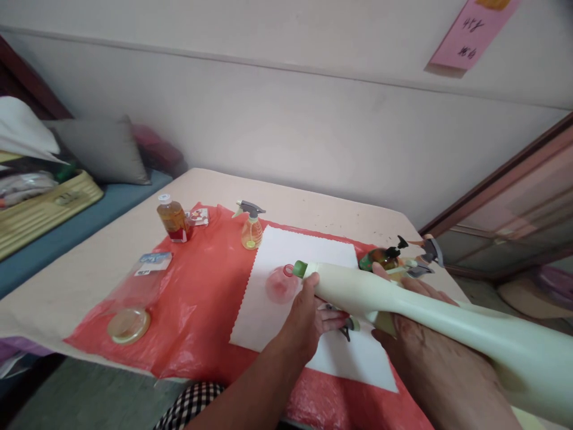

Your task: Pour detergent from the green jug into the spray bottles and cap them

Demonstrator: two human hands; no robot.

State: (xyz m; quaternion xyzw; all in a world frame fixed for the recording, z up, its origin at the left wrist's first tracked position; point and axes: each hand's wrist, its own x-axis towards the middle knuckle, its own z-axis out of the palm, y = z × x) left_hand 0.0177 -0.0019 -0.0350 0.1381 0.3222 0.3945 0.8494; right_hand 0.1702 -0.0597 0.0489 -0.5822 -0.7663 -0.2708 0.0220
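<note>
1. Two bare hands hold one long pale-green tube (pixel 441 321), which slants from the near right edge to above a white sheet (pixel 257 325).
2. The left hand (pixel 308 316) grips the tube's left end, thumb on top, fingers curled underneath.
3. The right hand (pixel 414 334) wraps the tube farther right, its fingers showing on the far side.
4. At the tube's left end is a green tip (pixel 299 269); whether the red ring (pixel 289 270) and pink round patch (pixel 280 286) beside it touch, I cannot tell.
5. Far left stand a spray bottle (pixel 252 233) and amber bottle (pixel 172 220); near left, a round container (pixel 128 325) lies on red plastic (pixel 197 322).
</note>
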